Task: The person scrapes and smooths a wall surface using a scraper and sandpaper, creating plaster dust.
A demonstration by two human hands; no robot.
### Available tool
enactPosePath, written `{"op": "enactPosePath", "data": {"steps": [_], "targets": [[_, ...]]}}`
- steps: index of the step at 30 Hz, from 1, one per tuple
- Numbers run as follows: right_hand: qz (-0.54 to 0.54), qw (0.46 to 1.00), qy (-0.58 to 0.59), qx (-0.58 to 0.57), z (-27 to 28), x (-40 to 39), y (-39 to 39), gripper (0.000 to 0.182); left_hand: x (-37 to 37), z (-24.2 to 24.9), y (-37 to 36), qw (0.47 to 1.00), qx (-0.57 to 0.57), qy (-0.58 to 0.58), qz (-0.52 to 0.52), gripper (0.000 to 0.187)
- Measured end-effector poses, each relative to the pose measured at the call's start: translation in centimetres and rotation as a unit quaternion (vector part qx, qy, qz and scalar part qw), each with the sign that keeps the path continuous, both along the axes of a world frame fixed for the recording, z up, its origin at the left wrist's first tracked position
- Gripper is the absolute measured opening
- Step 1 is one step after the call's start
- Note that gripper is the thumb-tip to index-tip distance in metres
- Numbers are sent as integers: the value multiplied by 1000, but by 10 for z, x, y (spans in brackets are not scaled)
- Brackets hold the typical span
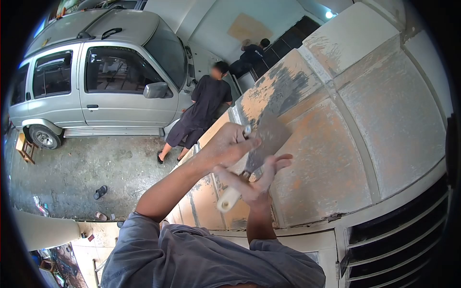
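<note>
In my right hand [259,187] is a wide putty knife [272,137]. Its pale handle [228,199] sticks out below the palm, and some fingers stretch away from it. The grey blade points up and away over the panelled surface [321,163], which has orange-tan and grey patches. My left hand [231,146] is curled, its thumb overlapping the blade's left edge. A small pale, shiny bit shows at its fingertips; I cannot make out what it is. Both hands look dusty.
A silver SUV [120,77] stands at the left. One person in dark clothes [206,103] is beside it, another person [252,55] farther back. Dark louvres [398,235] lie at lower right. A wooden stool [25,148] and a sandal [100,192] are on the floor.
</note>
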State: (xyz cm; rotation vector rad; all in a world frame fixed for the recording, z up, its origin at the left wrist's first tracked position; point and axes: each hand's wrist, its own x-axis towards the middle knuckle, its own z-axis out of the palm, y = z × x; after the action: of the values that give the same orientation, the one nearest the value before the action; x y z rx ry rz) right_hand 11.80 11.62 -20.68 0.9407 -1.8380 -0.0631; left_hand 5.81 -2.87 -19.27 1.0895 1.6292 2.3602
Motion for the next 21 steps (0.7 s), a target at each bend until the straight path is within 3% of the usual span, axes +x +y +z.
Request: {"op": "enactPosePath", "data": {"steps": [1,2,3,4,5,6,8,9,12,14,16,18,20,21], "targets": [[-54,996,6,-65,-6,-1,2,31,-2,3,3,1000,0,1,-1,25],[-15,995,-46,-87,-8,3,10,52,-4,6,9,997,69,-21,32,26],[-16,995,-45,-85,3,8,3,52,-8,8,14,987,139,-42,65,27],[62,959,-132,-242,14,10,-4,59,-16,10,16,985,129,-1,112,26],[138,885,-216,-390,21,10,-8,68,-20,14,20,985,132,-2,112,26],[136,885,-217,-389,26,7,-5,68,-22,21,25,982,135,17,130,25],[271,760,-371,-459,39,3,5,68,-23,33,37,980,136,31,142,25],[267,761,-369,-462,46,-2,4,68,-24,40,44,982,126,58,129,25],[89,776,-271,-562,82,-20,-3,53,-29,69,52,984,103,99,109,26],[66,808,-234,-537,103,-32,1,46,-40,86,63,983,93,114,105,26],[39,836,-198,-510,120,-38,-1,40,-52,100,77,908,142,283,273,25],[-16,855,-165,-491,140,-37,-8,31,-60,115,77,927,109,254,255,25],[-37,836,-176,-518,156,-35,-8,28,-77,126,83,943,72,224,236,26],[-49,817,-189,-542,163,-35,-7,25,-94,128,92,921,70,232,304,25]]}}
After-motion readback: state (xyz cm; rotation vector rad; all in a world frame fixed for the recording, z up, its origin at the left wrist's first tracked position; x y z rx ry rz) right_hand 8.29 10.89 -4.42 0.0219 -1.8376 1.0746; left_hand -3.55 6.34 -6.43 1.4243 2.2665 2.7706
